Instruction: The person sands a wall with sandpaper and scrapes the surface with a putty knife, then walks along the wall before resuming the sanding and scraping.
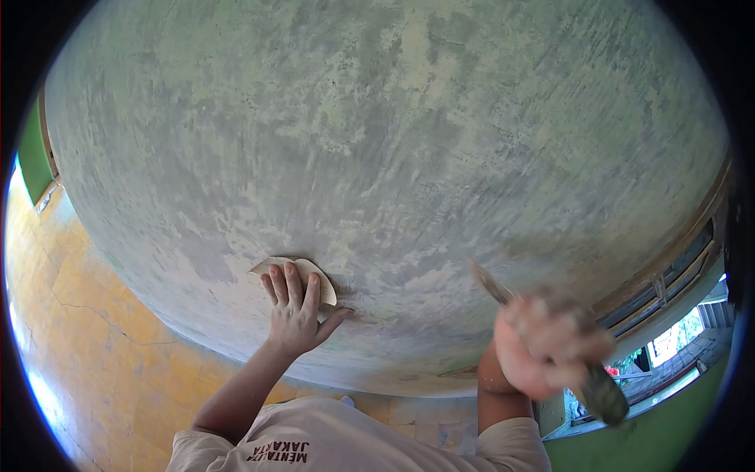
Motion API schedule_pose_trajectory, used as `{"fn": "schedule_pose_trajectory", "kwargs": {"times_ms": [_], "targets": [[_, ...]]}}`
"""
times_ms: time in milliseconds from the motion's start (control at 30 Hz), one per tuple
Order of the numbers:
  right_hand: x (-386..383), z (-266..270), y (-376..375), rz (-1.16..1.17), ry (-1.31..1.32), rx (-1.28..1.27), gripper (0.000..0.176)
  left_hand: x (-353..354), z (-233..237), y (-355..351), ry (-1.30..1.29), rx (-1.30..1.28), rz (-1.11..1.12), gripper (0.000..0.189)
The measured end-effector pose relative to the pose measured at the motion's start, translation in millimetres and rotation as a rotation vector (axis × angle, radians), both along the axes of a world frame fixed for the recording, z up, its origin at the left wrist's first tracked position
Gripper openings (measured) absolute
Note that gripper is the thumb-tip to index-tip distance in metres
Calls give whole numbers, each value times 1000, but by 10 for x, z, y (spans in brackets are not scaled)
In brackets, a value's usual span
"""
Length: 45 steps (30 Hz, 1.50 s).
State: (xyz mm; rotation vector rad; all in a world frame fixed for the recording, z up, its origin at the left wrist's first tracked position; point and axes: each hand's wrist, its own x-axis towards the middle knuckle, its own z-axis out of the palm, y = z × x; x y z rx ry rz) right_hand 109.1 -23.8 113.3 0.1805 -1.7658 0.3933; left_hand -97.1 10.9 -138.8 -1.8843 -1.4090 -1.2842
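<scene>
The left hand [296, 324] spreads open over a pale sheet [325, 290], the right hand [541, 343] clamps a tool [604, 398] — a careless swing could gouge the wall [393, 157].

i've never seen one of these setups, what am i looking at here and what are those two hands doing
There is no machine here, just a person working with bare hands. The single picture comes from a camera worn on the head, looking forward and down past the shirt. Its very wide lens gives the round black border and probably makes the wall seem to bulge.

The wall is patchy grey and pale green. The left hand presses a thin, pale, bent sheet against it with spread fingers. The right hand grips a tool with a dark handle and a narrow, pointed end; motion blur hides its details, so I can't say exactly what it is. At lower left is a yellowish floor.
</scene>
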Motion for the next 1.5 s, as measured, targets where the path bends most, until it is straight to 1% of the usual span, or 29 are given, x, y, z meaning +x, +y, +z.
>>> {"fn": "schedule_pose_trajectory", "kwargs": {"times_ms": [33,67,100,233,300,367,433,467,500,567,633,700,733,767,833,867,900,967,1000,1033,1100,1167,1233,1267,1300,1367,1400,1433,1500], "targets": [[2,-22,55,-96,-53,-90,27,0,-3,-11,1,-2,-4,96],[-18,-67,162,4,-58,-111,21,-6,1,-16,5,-11,-4,96],[-38,-61,141,3,-58,-109,21,-4,7,-14,7,-17,-2,96],[1,36,-34,41,53,-38,24,-2,-5,3,23,1,11,95],[27,92,-72,177,90,98,26,-2,-15,1,30,-9,19,93],[-50,3,85,118,77,74,28,-3,-13,-4,27,-14,14,93],[-101,-53,174,3,-51,14,27,-4,-4,-6,26,-15,8,93],[-7,-16,141,49,-157,41,25,-5,2,1,27,-12,10,93],[27,-11,85,50,-155,43,25,-8,-1,-6,28,-12,10,94],[70,11,-29,203,71,82,25,-10,-18,-8,27,-13,11,94],[48,41,-67,212,98,48,28,2,2,-10,23,-17,10,94],[-102,9,62,-97,-59,-184,31,1,44,-38,28,-39,5,103],[-56,-54,191,48,-78,-194,27,-2,46,-49,33,-39,1,103],[-20,-31,145,46,-76,-191,27,0,49,-52,32,-47,2,103],[33,17,-11,9,-21,-10,26,-3,32,-46,31,-48,1,102],[37,29,-41,143,117,78,24,0,-4,-31,29,-39,12,97],[49,33,-36,142,115,85,24,5,-21,-18,25,-28,23,94],[78,23,-22,10,17,48,22,5,-20,-6,20,-20,16,94],[-141,-1,-2,-421,0,-4,22,-1,-20,-13,19,-19,10,94],[-149,17,3,-428,8,-3,22,-12,-22,-20,26,-17,3,94],[-109,71,17,-42,-106,-79,23,-4,-9,-12,20,0,19,93],[73,77,-68,42,-87,-73,20,5,13,-33,16,-20,13,96],[91,113,-135,212,67,121,23,0,22,-29,13,-42,0,101],[87,90,-104,95,-23,67,24,-4,13,-22,11,-39,-1,101],[-11,54,-41,86,-21,66,24,-1,4,-26,11,-39,-4,101],[-276,-16,75,-71,-29,-55,33,2,-2,-38,12,-37,-13,101],[-192,-21,-2,-211,-100,-7,34,2,8,-20,7,-29,-8,101],[-138,4,-90,-216,-97,-2,34,1,22,-11,10,-23,-13,101],[-30,72,-249,78,27,7,31,20,23,-31,-7,-22,-8,102]]}}
